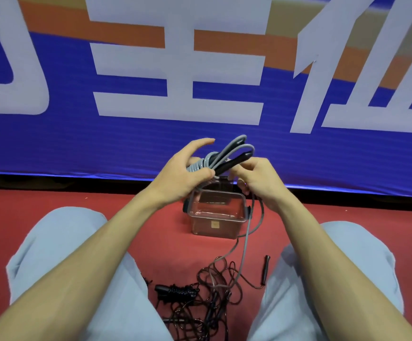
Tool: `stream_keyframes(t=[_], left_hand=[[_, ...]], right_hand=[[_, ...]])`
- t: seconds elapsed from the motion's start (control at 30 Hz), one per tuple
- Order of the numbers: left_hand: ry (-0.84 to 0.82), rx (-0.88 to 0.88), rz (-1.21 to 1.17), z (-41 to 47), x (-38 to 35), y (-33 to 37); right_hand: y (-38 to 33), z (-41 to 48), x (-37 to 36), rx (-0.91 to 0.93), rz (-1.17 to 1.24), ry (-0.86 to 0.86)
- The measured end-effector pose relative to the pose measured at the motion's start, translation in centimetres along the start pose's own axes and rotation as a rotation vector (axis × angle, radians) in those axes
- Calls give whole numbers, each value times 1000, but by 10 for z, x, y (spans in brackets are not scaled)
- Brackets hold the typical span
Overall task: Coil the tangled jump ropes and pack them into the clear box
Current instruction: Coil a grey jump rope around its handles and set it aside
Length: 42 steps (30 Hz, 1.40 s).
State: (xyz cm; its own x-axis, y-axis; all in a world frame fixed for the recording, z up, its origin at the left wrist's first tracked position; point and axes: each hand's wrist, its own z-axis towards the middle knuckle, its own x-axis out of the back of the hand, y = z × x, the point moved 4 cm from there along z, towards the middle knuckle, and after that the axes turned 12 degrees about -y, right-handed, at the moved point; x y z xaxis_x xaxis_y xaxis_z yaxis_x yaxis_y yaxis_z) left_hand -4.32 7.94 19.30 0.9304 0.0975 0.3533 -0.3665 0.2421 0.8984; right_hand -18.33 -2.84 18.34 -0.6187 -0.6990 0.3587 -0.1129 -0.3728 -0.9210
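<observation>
A grey jump rope (227, 155) with black handles is folded into a bundle above the clear box (216, 226). My left hand (185, 168) grips the bundle where grey turns wrap around it, thumb on the wraps, index finger stretched out. My right hand (256, 178) pinches the rope's loose end beside the bundle. That loose end hangs down past the box's right side to the floor. The clear box stands open on the red floor and looks empty. Between my knees a tangle of dark ropes (214, 291) lies, with one coiled black rope (175, 291) at its left.
A lone black handle (265, 269) lies on the floor by my right knee. A blue banner (126, 143) with large white characters stands just behind the box. My legs in pale blue trousers flank the rope pile.
</observation>
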Motion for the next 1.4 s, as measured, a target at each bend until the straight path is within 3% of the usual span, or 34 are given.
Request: stream_keyframes(t=[0.13,0.27,0.37,0.47,0.6,0.73,0.93,1.07,1.27,1.4], left_hand=[[128,7,-41,0,9,0],[285,120,-1,1,24,-10],[371,159,338,-1,41,-11],[262,207,801,-6,44,-11],[157,250,935,-6,43,-21],[17,328,1003,-4,32,-31],[-218,228,846,1,9,-32],[-283,197,860,1,3,-30],[-272,184,936,-4,-9,-19],[-175,27,647,-8,-6,-10]], right_hand=[[9,0,-8,-86,-110,-208],[28,1,-14,-199,-616,-407],[37,2,-20,-220,-817,-468],[29,2,-23,-115,-856,-426],[14,-4,-29,63,-893,-432],[1,-6,-30,225,-1004,-299],[-12,-5,-11,367,-843,-10],[-9,-3,1,331,-617,135],[-1,-1,1,160,-372,113],[3,-1,3,83,-332,52]])
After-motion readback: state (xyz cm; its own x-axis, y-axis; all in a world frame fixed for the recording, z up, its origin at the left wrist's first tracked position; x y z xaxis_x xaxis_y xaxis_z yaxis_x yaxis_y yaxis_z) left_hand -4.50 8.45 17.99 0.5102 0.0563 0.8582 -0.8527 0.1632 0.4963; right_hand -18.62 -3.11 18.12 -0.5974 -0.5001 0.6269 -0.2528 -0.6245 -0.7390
